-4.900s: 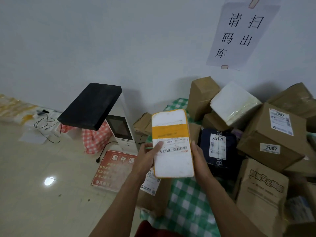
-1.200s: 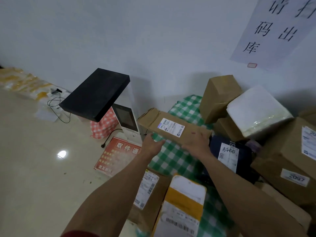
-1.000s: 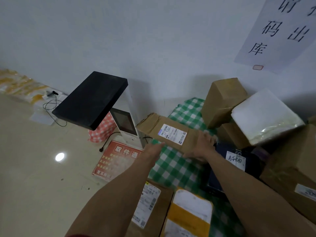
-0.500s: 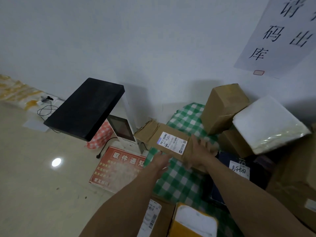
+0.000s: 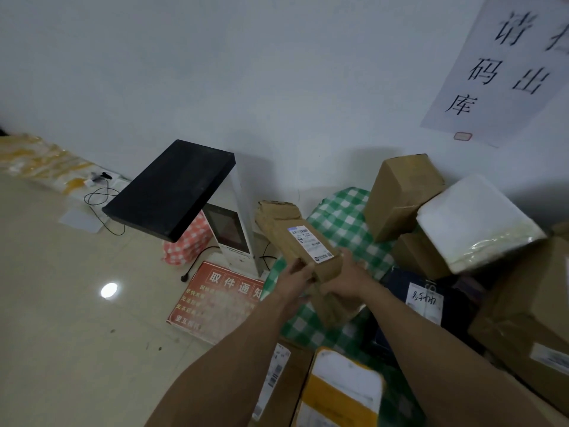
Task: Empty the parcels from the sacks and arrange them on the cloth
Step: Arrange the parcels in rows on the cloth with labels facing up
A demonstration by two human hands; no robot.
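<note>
Both hands hold a long brown cardboard parcel (image 5: pixel 295 238) with a white label, tilted with its far end up, above the green-and-white checked cloth (image 5: pixel 341 220). My left hand (image 5: pixel 297 274) grips its near left edge. My right hand (image 5: pixel 346 278) grips its near right side. A yellow-and-white padded parcel (image 5: pixel 341 389) and a brown labelled box (image 5: pixel 283 383) lie on the cloth at the bottom. No sack is in view.
A scanner stand with a black top (image 5: pixel 172 188) and a screen (image 5: pixel 229 231) stands left of the cloth, a red notice board (image 5: pixel 218 298) at its foot. Brown boxes (image 5: pixel 400 192), a white parcel (image 5: pixel 474 220) and a dark parcel (image 5: pixel 421 298) are piled right against the wall.
The yellow-and-white parcel I held is now lying on the cloth. Both hands have taken the long brown parcel and turned it from crosswise to pointing away, near end drawn toward me.
</note>
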